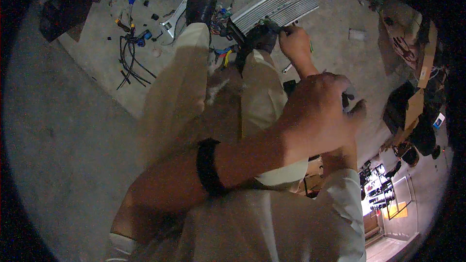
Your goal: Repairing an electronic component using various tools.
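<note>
Two hands are near the ribbed silver metal box (274, 5) on the floor. The right hand (294, 42) grips a thin tool at its lower edge. The left hand (320, 111), well below the box, is closed around a small dark object.

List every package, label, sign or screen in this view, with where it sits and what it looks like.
Cardboard boxes: far right edge, brown, flaps open, dark printed marks.
Small card or screen: right edge beside the dark bags, pale blue and white, too small to tell which.
Pale rectangular tag or scrap: on the concrete floor, right of the ribbed metal casing, whitish.
Lit display shelf: lower right, bright, small items unclear.
</note>
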{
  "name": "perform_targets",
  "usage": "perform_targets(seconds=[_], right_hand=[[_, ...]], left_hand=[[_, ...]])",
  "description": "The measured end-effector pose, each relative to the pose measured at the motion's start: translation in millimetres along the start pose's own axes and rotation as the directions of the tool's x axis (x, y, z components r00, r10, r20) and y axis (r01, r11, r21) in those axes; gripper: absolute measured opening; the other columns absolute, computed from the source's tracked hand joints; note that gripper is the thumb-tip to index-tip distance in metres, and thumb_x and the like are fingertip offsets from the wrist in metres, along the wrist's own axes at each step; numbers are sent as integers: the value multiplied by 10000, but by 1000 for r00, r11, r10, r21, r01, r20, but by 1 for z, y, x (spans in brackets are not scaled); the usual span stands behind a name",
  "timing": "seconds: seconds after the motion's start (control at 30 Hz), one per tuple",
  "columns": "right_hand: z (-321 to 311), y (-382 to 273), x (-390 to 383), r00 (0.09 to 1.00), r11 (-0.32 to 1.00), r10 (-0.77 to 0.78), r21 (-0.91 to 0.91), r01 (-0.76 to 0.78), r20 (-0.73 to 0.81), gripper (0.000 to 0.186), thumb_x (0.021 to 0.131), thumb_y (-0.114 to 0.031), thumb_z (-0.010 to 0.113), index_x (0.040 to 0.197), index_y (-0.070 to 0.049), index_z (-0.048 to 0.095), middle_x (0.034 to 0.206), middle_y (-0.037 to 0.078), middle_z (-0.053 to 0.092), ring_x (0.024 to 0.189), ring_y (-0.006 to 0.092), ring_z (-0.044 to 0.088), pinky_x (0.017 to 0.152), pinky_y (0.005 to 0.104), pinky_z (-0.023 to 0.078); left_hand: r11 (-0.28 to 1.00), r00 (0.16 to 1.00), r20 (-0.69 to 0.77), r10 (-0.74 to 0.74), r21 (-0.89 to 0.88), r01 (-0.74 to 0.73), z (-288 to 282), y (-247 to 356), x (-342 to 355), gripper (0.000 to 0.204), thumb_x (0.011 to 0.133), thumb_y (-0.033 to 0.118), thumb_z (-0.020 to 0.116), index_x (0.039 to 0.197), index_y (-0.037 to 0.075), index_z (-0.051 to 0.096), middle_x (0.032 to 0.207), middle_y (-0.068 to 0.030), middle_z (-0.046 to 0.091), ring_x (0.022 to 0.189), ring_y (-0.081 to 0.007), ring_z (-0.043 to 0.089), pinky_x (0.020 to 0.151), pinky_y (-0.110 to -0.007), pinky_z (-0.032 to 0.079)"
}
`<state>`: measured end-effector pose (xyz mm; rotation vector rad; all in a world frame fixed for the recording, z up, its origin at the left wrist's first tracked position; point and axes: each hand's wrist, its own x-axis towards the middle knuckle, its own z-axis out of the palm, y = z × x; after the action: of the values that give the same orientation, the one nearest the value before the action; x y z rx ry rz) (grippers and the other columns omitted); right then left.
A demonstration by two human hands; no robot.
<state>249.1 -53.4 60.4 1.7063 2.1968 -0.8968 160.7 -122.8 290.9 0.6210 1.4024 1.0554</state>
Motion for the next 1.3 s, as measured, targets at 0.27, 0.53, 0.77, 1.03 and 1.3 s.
perform_targets(seconds=[0.27, 0.53, 0.77, 1.03, 1.3], right_hand=[[-10, 2, -12, 958, 887, -246, -363, 285, 150, 310, 884, -179, 610, 1151, -61, 713, 959, 230, 709, 879, 430, 711, 797, 509, 578], [-11, 7, -17, 879, 609, -342, -635, 476, 331, 302, 949, -160, 539, 1203, -42, 652, 967, 188, 698, 847, 372, 726, 709, 488, 592], [-9, -6, -5, 976, 926, -57, -355, 130, 208, 321, 936, -262, 570, 1092, -20, 711, 994, 257, 717, 906, 422, 711, 785, 513, 578], [-3, 3, 6, 998, 994, 4, -105, 3, 65, 325, 899, -256, 609, 1072, -3, 720, 1067, 275, 701, 998, 473, 669, 875, 533, 545], [-21, 17, -10, 878, 732, -400, -484, 479, 263, 374, 875, -86, 588, 1238, -11, 631, 1132, 193, 649, 965, 397, 687, 763, 488, 584]], left_hand=[[1000, 1000, 29, 6, 6, -6, 11, -1, -1, 339, 807, 284, 735, 814, -47, 662, 834, -273, 689, 810, -441, 696, 775, -495, 552], [998, 998, 39, -43, 39, 41, 5, 2, 0, 330, 826, 290, 722, 830, -34, 660, 833, -254, 692, 829, -431, 693, 790, -491, 549], [997, 995, 71, -70, -28, 72, 3, 7, 0, 295, 821, 258, 726, 839, -30, 665, 825, -247, 691, 811, -426, 693, 789, -483, 553], [997, 995, 73, -72, -3, 72, 8, 0, 3, 316, 811, 270, 743, 831, -38, 676, 823, -258, 697, 787, -425, 704, 753, -463, 566], [999, 999, 26, -19, 35, 18, 13, -1, 7, 310, 817, 263, 730, 818, -40, 665, 810, -241, 699, 780, -421, 702, 754, -480, 558]])
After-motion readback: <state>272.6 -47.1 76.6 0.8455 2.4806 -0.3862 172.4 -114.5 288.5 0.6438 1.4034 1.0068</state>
